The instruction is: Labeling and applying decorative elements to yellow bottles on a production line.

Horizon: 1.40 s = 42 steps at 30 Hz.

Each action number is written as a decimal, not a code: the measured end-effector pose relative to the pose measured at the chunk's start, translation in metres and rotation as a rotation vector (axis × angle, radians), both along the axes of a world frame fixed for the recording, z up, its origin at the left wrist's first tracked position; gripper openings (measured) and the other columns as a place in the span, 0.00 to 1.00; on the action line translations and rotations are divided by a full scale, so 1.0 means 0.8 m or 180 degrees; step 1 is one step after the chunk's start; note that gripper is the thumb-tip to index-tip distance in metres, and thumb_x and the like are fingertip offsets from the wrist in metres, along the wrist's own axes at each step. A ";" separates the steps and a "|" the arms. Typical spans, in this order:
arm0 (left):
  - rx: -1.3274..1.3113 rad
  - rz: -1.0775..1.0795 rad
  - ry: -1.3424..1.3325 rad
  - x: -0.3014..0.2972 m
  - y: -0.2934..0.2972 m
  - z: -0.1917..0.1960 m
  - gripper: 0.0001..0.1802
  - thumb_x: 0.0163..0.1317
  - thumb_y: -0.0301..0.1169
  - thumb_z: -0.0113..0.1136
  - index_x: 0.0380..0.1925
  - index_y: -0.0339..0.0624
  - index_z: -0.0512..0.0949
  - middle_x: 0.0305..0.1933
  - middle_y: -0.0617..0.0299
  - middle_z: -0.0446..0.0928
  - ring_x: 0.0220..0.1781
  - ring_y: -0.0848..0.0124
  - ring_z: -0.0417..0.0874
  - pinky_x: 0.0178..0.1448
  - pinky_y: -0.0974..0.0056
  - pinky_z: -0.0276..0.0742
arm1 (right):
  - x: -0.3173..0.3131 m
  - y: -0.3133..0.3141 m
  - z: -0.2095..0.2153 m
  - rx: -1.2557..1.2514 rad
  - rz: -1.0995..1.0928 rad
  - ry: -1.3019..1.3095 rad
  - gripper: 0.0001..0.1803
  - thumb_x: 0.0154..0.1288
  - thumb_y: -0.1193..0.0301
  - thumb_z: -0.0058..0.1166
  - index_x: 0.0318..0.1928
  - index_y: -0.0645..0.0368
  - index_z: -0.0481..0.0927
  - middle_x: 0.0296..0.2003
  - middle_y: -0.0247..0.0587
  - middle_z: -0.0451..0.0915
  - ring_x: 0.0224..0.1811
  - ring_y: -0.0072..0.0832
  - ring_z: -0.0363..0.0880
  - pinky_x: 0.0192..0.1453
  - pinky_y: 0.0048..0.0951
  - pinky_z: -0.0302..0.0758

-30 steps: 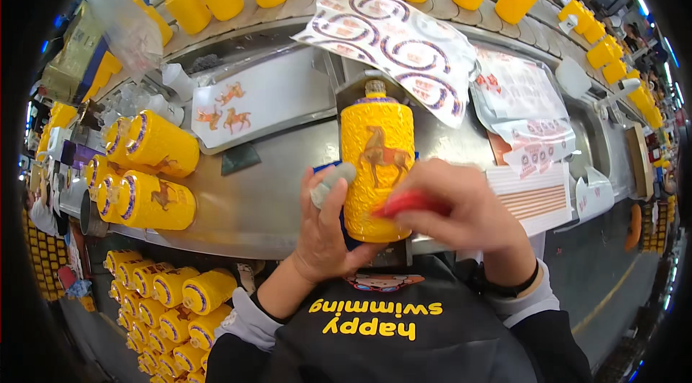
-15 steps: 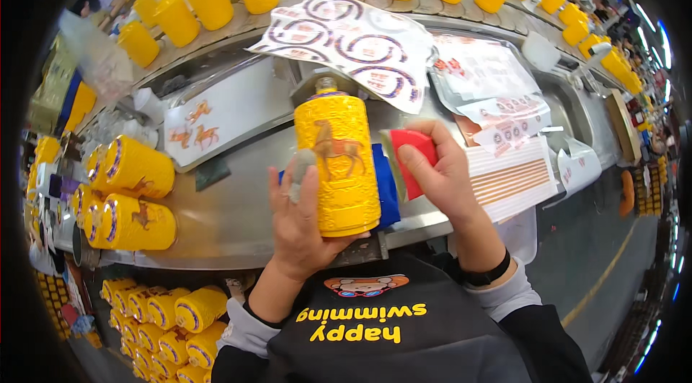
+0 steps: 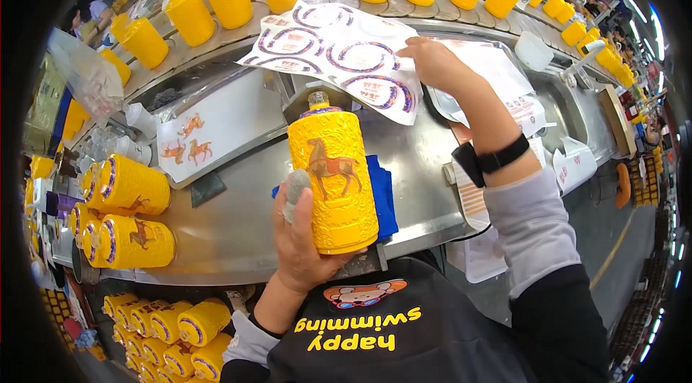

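My left hand [image 3: 306,239] was clamped around the yellow embossed bottle [image 3: 333,181], holding it upright, neck pointing away from me. My right hand [image 3: 432,62], fingers loosely spread, rested far forward on the sheet of ring-shaped labels [image 3: 331,51], well beyond the bottle.

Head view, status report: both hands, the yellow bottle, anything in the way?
Left hand grips yellow horse-embossed bottle, upright over blue cloth. Right hand on ring-sticker sheet. Nothing between them.
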<state>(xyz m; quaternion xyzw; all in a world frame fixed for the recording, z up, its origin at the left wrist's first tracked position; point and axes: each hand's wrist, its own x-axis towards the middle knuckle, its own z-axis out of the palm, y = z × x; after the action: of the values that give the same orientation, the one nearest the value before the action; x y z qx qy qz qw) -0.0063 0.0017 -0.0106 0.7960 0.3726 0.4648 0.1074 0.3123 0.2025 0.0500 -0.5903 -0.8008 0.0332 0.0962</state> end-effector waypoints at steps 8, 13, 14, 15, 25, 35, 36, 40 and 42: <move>0.0044 -0.0099 -0.0122 0.005 0.004 0.005 0.55 0.45 0.50 0.79 0.68 0.42 0.59 0.66 0.37 0.63 0.66 0.38 0.67 0.68 0.43 0.69 | 0.025 0.144 -0.004 -0.0605 -0.0434 -0.0852 0.35 0.56 0.82 0.50 0.66 0.48 0.73 0.62 0.56 0.73 0.65 0.46 0.72 0.68 0.41 0.69; -0.0085 -0.0118 -0.0148 0.000 0.006 -0.002 0.52 0.44 0.48 0.80 0.66 0.43 0.61 0.66 0.35 0.63 0.67 0.39 0.67 0.67 0.45 0.70 | 0.015 0.178 0.000 -0.1085 -0.0473 -0.1136 0.33 0.56 0.83 0.46 0.62 0.44 0.79 0.62 0.55 0.73 0.68 0.47 0.68 0.73 0.45 0.63; -0.0085 -0.0111 -0.0144 -0.002 0.006 -0.003 0.52 0.44 0.48 0.80 0.66 0.43 0.61 0.66 0.35 0.63 0.67 0.39 0.67 0.67 0.45 0.70 | 0.015 0.180 0.002 -0.1228 -0.0333 -0.1204 0.31 0.56 0.83 0.45 0.59 0.44 0.82 0.62 0.54 0.74 0.68 0.47 0.67 0.73 0.43 0.63; -0.0076 -0.0113 -0.0133 -0.002 0.005 -0.003 0.52 0.44 0.48 0.80 0.66 0.43 0.61 0.66 0.36 0.63 0.67 0.38 0.67 0.67 0.45 0.69 | 0.019 0.178 0.000 -0.1232 -0.0335 -0.1211 0.31 0.56 0.83 0.45 0.59 0.44 0.82 0.62 0.54 0.74 0.68 0.47 0.67 0.73 0.43 0.63; 0.0040 -0.0280 -0.0074 0.000 0.010 -0.006 0.59 0.42 0.46 0.83 0.68 0.35 0.55 0.65 0.39 0.65 0.68 0.40 0.67 0.72 0.41 0.59 | 0.058 0.147 -0.014 -0.0596 0.0083 -0.0309 0.25 0.55 0.82 0.44 0.49 0.52 0.87 0.52 0.50 0.80 0.57 0.44 0.76 0.64 0.36 0.70; -0.0016 -0.0076 -0.0113 0.002 0.004 -0.005 0.55 0.44 0.49 0.80 0.68 0.43 0.59 0.66 0.39 0.64 0.67 0.37 0.66 0.70 0.43 0.66 | 0.058 0.111 -0.013 -0.0184 0.0318 -0.0120 0.20 0.58 0.80 0.50 0.49 0.52 0.87 0.53 0.48 0.79 0.59 0.43 0.74 0.63 0.36 0.72; -0.0004 -0.0052 -0.0099 0.002 0.005 -0.004 0.55 0.44 0.49 0.80 0.68 0.43 0.59 0.66 0.40 0.65 0.67 0.37 0.67 0.70 0.43 0.66 | 0.056 0.104 -0.016 -0.0191 0.0321 -0.0115 0.20 0.58 0.80 0.50 0.49 0.52 0.87 0.53 0.48 0.79 0.59 0.43 0.74 0.63 0.36 0.72; 0.0010 -0.0043 -0.0024 0.000 0.004 -0.003 0.55 0.44 0.49 0.80 0.68 0.42 0.59 0.65 0.43 0.66 0.66 0.38 0.67 0.70 0.43 0.65 | 0.074 0.083 -0.020 -0.0047 0.0044 -0.0340 0.20 0.59 0.81 0.51 0.50 0.52 0.86 0.56 0.50 0.76 0.64 0.44 0.69 0.66 0.38 0.68; -0.0001 -0.0026 -0.0046 0.001 0.004 -0.005 0.55 0.43 0.49 0.80 0.67 0.42 0.59 0.65 0.43 0.66 0.66 0.38 0.67 0.70 0.43 0.65 | 0.082 0.076 -0.024 0.0038 0.0213 -0.0196 0.20 0.59 0.82 0.50 0.48 0.53 0.87 0.55 0.51 0.77 0.62 0.44 0.71 0.65 0.38 0.69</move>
<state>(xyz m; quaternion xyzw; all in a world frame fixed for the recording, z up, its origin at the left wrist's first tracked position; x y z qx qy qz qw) -0.0055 0.0046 -0.0145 0.7941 0.3686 0.4700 0.1121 0.3780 0.2630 0.0308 -0.5633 -0.8228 0.0135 0.0738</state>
